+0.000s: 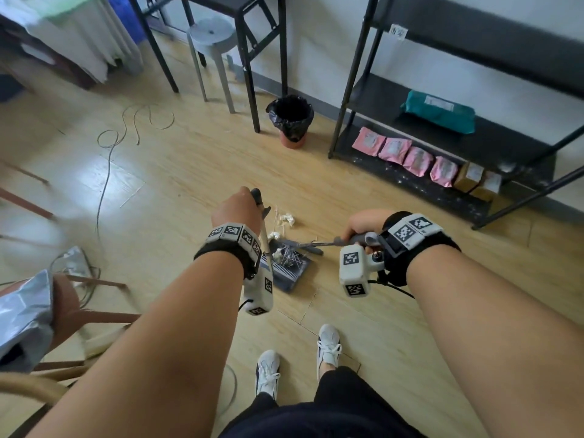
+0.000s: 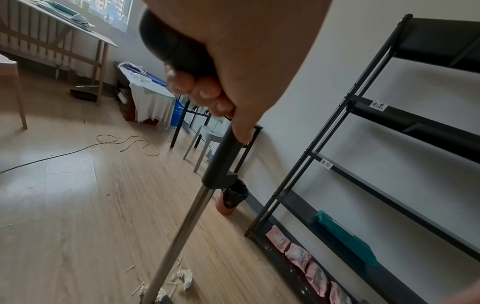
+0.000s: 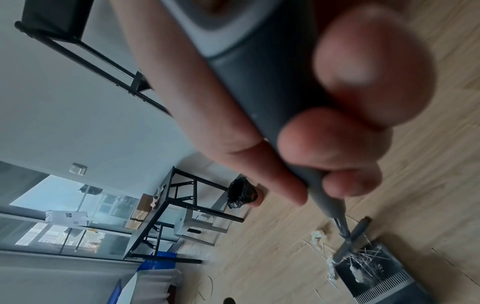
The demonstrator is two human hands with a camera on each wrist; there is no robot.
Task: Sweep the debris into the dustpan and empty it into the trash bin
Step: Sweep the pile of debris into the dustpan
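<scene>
My left hand (image 1: 235, 207) grips the dark top of a long metal handle (image 2: 223, 154) that runs down to the dark dustpan (image 1: 290, 273) on the wooden floor. My right hand (image 1: 363, 224) grips the grey broom handle (image 3: 259, 82); the broom head (image 1: 311, 246) sits at the dustpan's mouth. Thin sticks and paper scraps lie inside the dustpan (image 3: 374, 275). More white scraps and sticks, the debris (image 1: 286, 219), lie on the floor just beyond it. The trash bin (image 1: 290, 116), lined with a black bag, stands farther off by the wall.
A black metal shelf (image 1: 442, 90) with pink packets (image 1: 395, 150) lines the right wall. A grey stool (image 1: 211, 36) and black table legs stand behind the bin. A cable (image 1: 107, 172) trails on the left floor, near wooden chair legs (image 1: 94, 317). My shoes (image 1: 328, 346) are below the dustpan.
</scene>
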